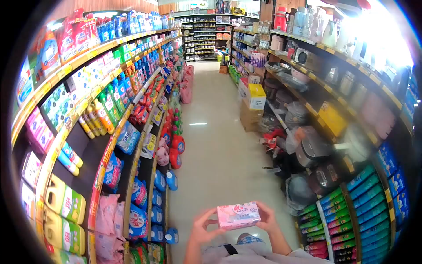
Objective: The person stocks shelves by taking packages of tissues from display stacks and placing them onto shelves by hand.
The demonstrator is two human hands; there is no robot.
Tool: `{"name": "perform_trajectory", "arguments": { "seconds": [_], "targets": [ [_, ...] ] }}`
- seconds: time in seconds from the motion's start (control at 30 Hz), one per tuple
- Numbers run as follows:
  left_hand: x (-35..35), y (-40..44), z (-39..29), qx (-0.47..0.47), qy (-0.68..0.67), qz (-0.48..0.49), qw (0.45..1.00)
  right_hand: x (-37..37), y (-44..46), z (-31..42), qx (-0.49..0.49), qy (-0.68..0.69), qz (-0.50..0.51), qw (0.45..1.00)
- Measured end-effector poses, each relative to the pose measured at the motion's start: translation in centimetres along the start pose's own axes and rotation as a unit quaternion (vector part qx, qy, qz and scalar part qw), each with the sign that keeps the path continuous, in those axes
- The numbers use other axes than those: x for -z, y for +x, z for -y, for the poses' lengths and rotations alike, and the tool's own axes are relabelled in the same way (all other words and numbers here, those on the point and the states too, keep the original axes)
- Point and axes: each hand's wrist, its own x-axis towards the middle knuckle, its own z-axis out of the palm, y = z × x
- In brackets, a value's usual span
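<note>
Between my two hands is a pink and white pack of tissues (238,215), held level in front of my body at the bottom of the head view. My left hand (204,226) grips its left end, fingers curved around the edge. At the right end my right hand (267,218) closes on the pack in the same way. The upper and front faces show printed lettering, too small to read in full. Below the pack, part of a shoe and light clothing are visible.
Shelves of bottles and bags (118,110) line the left side. On the right, shelves hold kitchenware (303,57) and stacked packets (367,207). Cardboard boxes (252,112) stand on the aisle floor (206,141), which runs to shelving (206,37) at the back.
</note>
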Motion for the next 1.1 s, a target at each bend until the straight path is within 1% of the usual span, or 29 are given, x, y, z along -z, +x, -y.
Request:
{"name": "perform_trajectory", "arguments": {
  "seconds": [0.1, 0.13, 0.2, 0.27, 0.3, 0.43, 0.53, 0.6, 0.7, 0.77, 0.8, 0.87, 0.9, 0.97, 1.03, 1.1],
  "targets": [
    [1.4, 2.1, 1.0, 0.023, 0.019, -0.006, 1.000, 0.2, 2.0, -2.7, 0.001, 0.036, -0.028, 0.999],
    [1.9, 2.8, 1.4, 0.027, 0.028, -0.007, 0.999, 0.7, 2.8, -3.7, -0.018, 0.037, -0.028, 0.999],
    [3.0, 4.7, 2.6, 0.007, 0.020, -0.034, 0.999, 1.8, 4.9, -5.8, -0.036, 0.045, -0.026, 0.998],
    [4.1, 6.9, 3.2, 0.009, 0.035, -0.042, 0.998, 2.7, 7.6, -7.4, -0.070, 0.026, -0.013, 0.997],
    [4.7, 8.1, 3.6, 0.006, 0.042, -0.049, 0.998, 3.1, 9.2, -8.1, -0.070, 0.033, -0.010, 0.997],
    [7.5, 14.9, 5.5, 0.010, 0.053, -0.051, 0.997, 5.3, 17.2, -11.1, -0.050, 0.052, 0.011, 0.997],
    [9.1, 20.8, 6.9, -0.009, 0.048, -0.050, 0.998, 7.1, 23.1, -12.6, -0.050, 0.078, 0.022, 0.995],
    [9.6, 24.7, 7.4, -0.013, 0.048, -0.070, 0.996, 8.6, 27.6, -13.3, -0.039, 0.093, 0.038, 0.994],
    [11.2, 30.6, 8.7, -0.037, 0.068, -0.092, 0.993, 11.0, 34.4, -14.4, 0.005, 0.072, 0.081, 0.994],
    [12.0, 32.9, 10.0, -0.036, 0.039, -0.083, 0.995, 12.0, 36.7, -15.0, 0.014, 0.069, 0.102, 0.992],
    [12.3, 33.6, 10.9, -0.029, 0.041, -0.086, 0.995, 12.4, 37.6, -15.8, 0.008, 0.075, 0.100, 0.992],
    [13.1, 35.7, 12.6, -0.013, 0.024, -0.132, 0.991, 13.3, 40.2, -17.2, -0.018, 0.034, 0.110, 0.993],
    [13.6, 36.3, 12.8, -0.010, 0.024, -0.136, 0.990, 13.5, 41.0, -17.8, -0.022, 0.036, 0.111, 0.993],
    [14.2, 37.6, 13.5, 0.001, 0.029, -0.145, 0.989, 14.1, 41.7, -19.2, -0.082, 0.061, 0.084, 0.991],
    [15.5, 39.4, 14.6, -0.002, 0.025, -0.150, 0.988, 14.5, 43.4, -20.4, -0.090, 0.070, 0.085, 0.990],
    [16.8, 41.4, 15.9, 0.016, 0.037, -0.149, 0.988, 15.1, 45.4, -22.3, -0.102, 0.085, 0.081, 0.988]
  ]
}}
